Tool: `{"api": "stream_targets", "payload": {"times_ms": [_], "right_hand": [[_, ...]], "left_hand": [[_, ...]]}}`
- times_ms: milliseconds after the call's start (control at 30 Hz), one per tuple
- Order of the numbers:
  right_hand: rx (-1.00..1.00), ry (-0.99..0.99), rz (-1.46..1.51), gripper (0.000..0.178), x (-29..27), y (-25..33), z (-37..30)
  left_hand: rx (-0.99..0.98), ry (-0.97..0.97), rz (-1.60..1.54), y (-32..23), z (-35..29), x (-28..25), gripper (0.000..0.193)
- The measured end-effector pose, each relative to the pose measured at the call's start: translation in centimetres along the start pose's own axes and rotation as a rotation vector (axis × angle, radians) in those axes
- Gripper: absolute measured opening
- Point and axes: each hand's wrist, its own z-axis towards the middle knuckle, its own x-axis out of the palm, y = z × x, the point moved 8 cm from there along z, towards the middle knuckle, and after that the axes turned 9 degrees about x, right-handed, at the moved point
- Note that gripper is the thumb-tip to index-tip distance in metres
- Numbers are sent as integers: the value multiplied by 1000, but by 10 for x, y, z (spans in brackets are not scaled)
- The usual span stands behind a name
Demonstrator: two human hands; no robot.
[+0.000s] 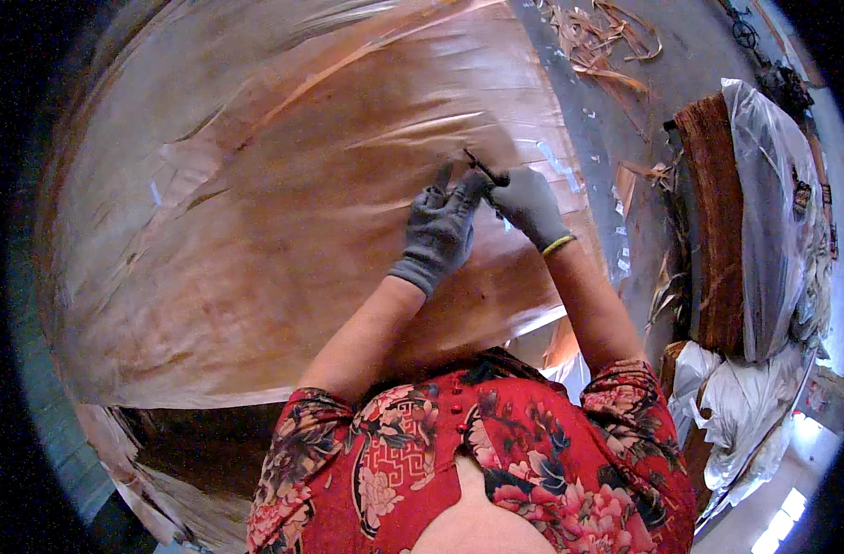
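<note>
A wide, thin sheet of reddish-brown wood veneer [283, 249] lies before me, with wrinkles and a long raised fold or split across its far part. My right hand [533, 208], in a grey knitted glove with a yellow cuff edge, is closed around a small dark tool [485, 169]. Its thin tip points to the far left; its exact kind is unclear. Close against it is my left hand [438, 231], also grey-gloved. Its fingers are bent together by the tool, and what they pinch is hidden. Both hands are just above the sheet.
Pale tape strips [559, 164] stick near the sheet's right edge. Veneer scraps [607, 46] litter the floor at the far right. A brown veneer stack [713, 222], partly under clear plastic [773, 212], stands to the right. Crumpled white sheeting [750, 415] lies nearer me.
</note>
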Motion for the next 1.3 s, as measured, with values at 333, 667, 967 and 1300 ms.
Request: {"api": "stream_targets", "payload": {"times_ms": [333,667,967,1300], "right_hand": [[150,37,496,29,39,-46,-34],[245,-61,742,19,12,-100,-102],[181,-174,994,19,-23,-184,-119],[78,-74,763,24,-32,-148,-66]], "left_hand": [[-59,98,52,-1,4,9,44],[-38,169,-17,8,-8,21,46],[273,115,-261,-82,0,0,81],[117,53,-245,-81,28,50,69]]}}
